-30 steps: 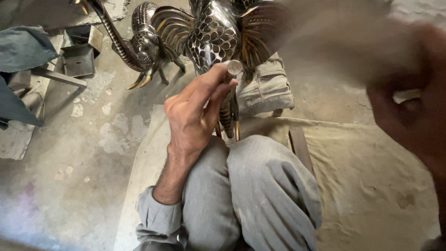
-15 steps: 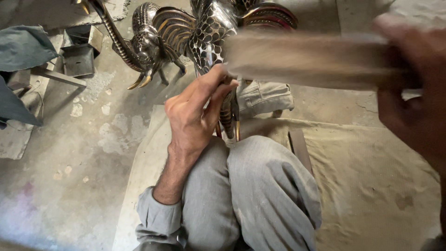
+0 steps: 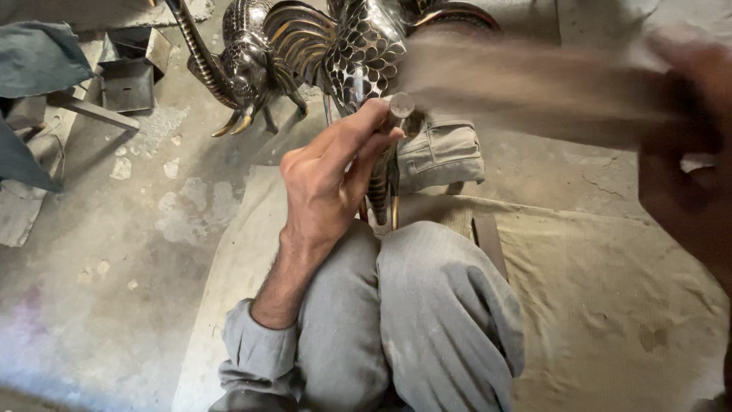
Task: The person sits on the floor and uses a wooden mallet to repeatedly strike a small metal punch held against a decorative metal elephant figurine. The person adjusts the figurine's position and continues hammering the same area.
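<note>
The person is sitting on a worn beige cloth [image 3: 610, 305] that is lying over a rough grey concrete floor [image 3: 99, 290], stained and dusty, with small pale chips scattered at the far left. At the far left a small open metal box [image 3: 126, 76] is standing on the floor, and a dark grey-blue cloth [image 3: 38, 57] is lying beside it. The person's knees in grey trousers [image 3: 427, 305] are filling the near middle.

The left hand [image 3: 332, 179] is gripping a short metal punch [image 3: 395, 114], the fingers closed around its shaft, with its flat round top showing above the thumb. The punch is standing against a shiny metal bird sculpture [image 3: 358, 53] with a scale pattern and ribbed wings, which is in the far middle, just above the knees. A folded khaki cloth [image 3: 442, 152] is lying under the sculpture on the right.

The right hand [image 3: 686, 168] is closed around a wooden handle [image 3: 526, 91]; both are strongly blurred, and the handle is reaching from the right toward the top of the punch.

Compared with half a second ago, the handle is lying lower and closer to the punch, and the right hand has come lower too. The left hand and the sculpture are staying in the same place.
</note>
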